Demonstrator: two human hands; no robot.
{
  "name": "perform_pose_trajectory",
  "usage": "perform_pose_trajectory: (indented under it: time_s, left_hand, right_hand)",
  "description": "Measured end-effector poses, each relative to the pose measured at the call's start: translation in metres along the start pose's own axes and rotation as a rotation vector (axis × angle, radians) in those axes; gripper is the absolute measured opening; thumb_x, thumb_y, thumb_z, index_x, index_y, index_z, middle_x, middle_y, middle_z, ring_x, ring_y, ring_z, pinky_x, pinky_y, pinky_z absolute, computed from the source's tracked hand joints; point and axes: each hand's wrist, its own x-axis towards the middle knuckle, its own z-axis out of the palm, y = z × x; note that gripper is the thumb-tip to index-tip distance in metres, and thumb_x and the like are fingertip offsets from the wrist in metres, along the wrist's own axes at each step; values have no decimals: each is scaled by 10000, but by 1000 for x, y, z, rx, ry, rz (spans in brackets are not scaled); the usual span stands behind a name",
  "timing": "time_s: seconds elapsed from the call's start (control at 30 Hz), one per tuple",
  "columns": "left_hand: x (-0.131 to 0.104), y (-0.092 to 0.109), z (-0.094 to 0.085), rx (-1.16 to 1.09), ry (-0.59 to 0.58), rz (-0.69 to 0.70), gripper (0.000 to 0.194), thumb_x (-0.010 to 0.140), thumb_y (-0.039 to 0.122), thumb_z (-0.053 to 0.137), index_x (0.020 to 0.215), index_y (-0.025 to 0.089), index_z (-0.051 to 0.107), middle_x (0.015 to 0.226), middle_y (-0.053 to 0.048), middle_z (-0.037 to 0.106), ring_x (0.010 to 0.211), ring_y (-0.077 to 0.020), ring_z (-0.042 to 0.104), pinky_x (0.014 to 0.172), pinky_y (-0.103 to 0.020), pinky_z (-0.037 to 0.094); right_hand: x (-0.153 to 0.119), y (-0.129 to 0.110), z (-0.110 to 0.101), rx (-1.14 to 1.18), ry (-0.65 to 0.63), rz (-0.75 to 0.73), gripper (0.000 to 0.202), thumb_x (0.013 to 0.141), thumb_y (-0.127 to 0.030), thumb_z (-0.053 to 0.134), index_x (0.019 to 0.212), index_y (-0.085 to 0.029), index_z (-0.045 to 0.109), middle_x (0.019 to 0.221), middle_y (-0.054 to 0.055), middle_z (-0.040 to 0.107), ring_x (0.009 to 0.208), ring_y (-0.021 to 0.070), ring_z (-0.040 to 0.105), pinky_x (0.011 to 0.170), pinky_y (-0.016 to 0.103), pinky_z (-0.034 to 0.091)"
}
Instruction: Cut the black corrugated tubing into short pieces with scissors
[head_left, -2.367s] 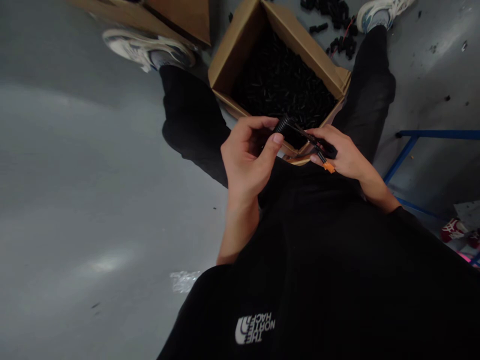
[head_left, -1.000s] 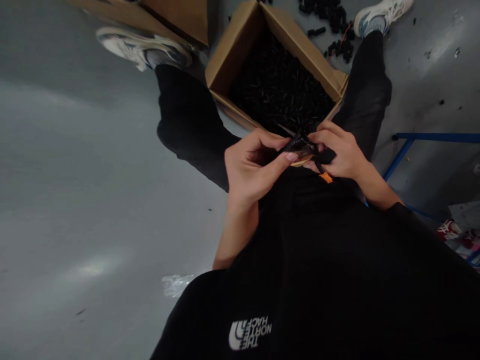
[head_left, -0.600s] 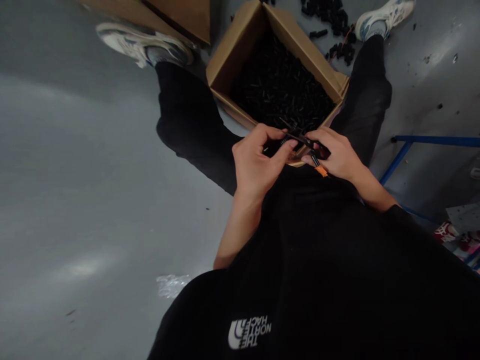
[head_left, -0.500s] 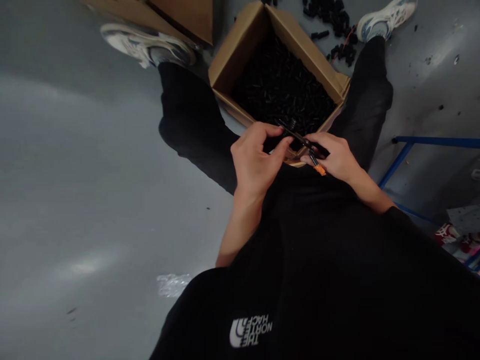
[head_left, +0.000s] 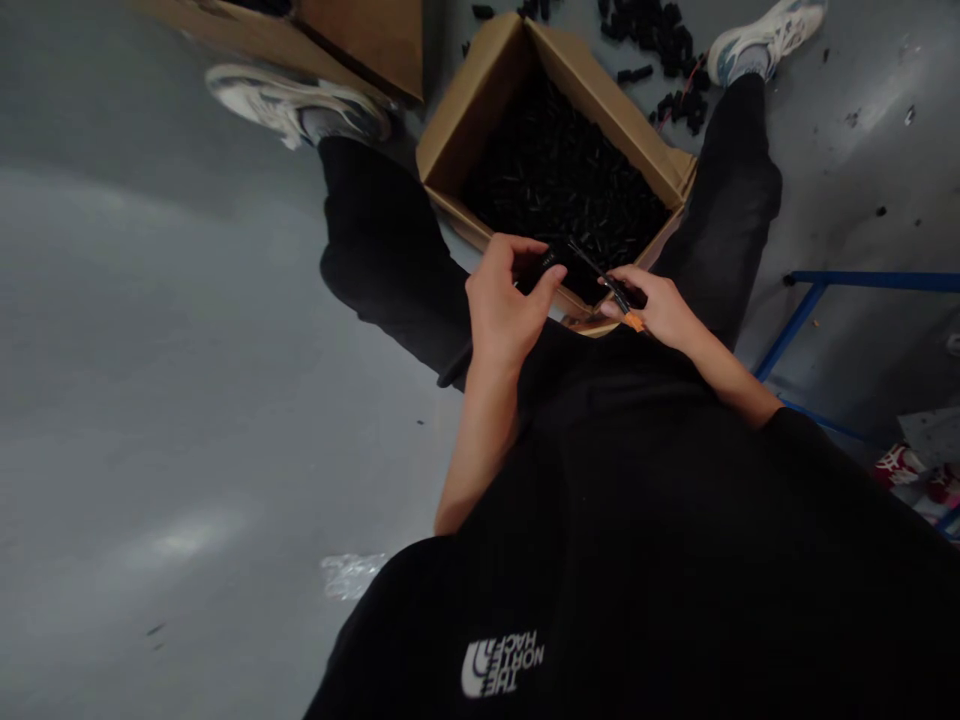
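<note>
My left hand [head_left: 506, 305] is closed around a black ribbed part [head_left: 546, 262], held between thumb and fingers above the near side of a cardboard box. In my right hand [head_left: 664, 308] is a slim black tool [head_left: 616, 292] with an orange end [head_left: 634, 321]; its thin tip points up and left, close beside the black part. Whether the tip touches the part cannot be made out. Below my hands, the open cardboard box [head_left: 611, 100] holds a heap of small black pieces [head_left: 562, 165].
More black pieces [head_left: 660, 40] lie on the floor beyond the box. Another cardboard box [head_left: 367, 40] stands at the upper left. A blue metal frame [head_left: 870, 281] is at the right, near red shoes [head_left: 896, 466]. Clear plastic [head_left: 351, 575] lies on the floor at lower left.
My left hand has shifted slightly left and turned, showing more of the black part. The tool in my right hand now sits a little apart from my left fingers.
</note>
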Motion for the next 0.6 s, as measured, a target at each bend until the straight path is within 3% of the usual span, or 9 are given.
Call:
perform_pose_trajectory:
  time_s: [0.13, 0.23, 0.47, 0.6]
  left_hand:
    - [2, 9, -9, -240, -127, -78, 521, 847, 694, 954, 1065, 273, 737, 1025, -48, 776, 953, -237, 786, 840, -363, 689]
    - [3, 13, -11, -365, -160, -131, 547, 812, 729, 970, 1037, 287, 740, 1009, -47, 764, 935, -243, 800, 810, -377, 702]
    - [1, 18, -7, -390, -235, -127, 681, 742, 796, 999, 1062, 277, 698, 1017, -45, 753, 880, -210, 787, 735, -334, 696]
    - [-3, 32, -8, -294, -162, -129, 676, 762, 736, 1021, 1092, 267, 663, 1043, -39, 788, 908, -200, 806, 768, -311, 704]
  right_hand:
    - [-1, 6, -11, -39, -32, -128, 746, 924, -875, 761, 1289, -225, 777, 1162, 101, 788, 980, 242, 703, 898, 415, 605]
    - [-3, 1, -18, -47, -63, -200, 748, 944, -873, 741, 1306, -219, 776, 1175, 109, 779, 996, 245, 708, 886, 410, 606]
    - [-5, -19, -23, -29, -103, -217, 747, 946, -867, 749, 1302, -211, 785, 1237, 119, 790, 1001, 237, 715, 886, 390, 597]
    - [-8, -24, -20, -5, -88, -166, 732, 945, -851, 763, 1288, -204, 784, 1214, 107, 803, 952, 213, 703, 862, 373, 597]
